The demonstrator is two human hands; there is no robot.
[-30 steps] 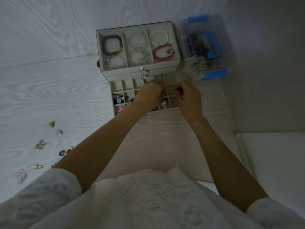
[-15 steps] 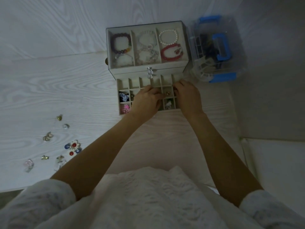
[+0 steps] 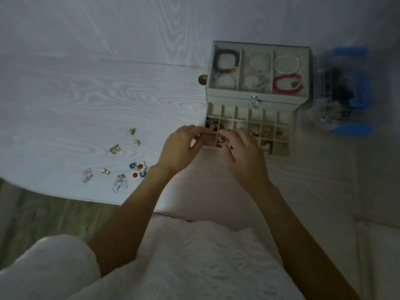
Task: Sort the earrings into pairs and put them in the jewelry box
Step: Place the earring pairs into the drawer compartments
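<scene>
The cream jewelry box [image 3: 238, 98] stands at the back of the white table, bracelets in its top tray. Its gridded drawer [image 3: 281, 148] is pulled out toward me, with small earrings in some compartments. My left hand [image 3: 181, 148] hovers at the drawer's front left corner, fingers loosely curved, nothing visible in it. My right hand [image 3: 244, 154] hangs over the front left compartments with fingers bent down; what they touch is hidden. Several loose earrings lie to the left, among them a red-and-blue flower pair [image 3: 138, 168], a gold hoop [image 3: 114, 148] and a gold stud [image 3: 132, 131].
A clear plastic case with blue latches [image 3: 346, 92] sits right of the jewelry box. The table's near edge [image 3: 65, 195] runs below the loose earrings, with wooden floor beyond it. A pink clear earring [image 3: 87, 174] and a clear one [image 3: 119, 182] lie near that edge.
Both hands have drawn back from the drawer's middle compartments toward its front left corner. The view has swung left, showing more of the loose earrings.
</scene>
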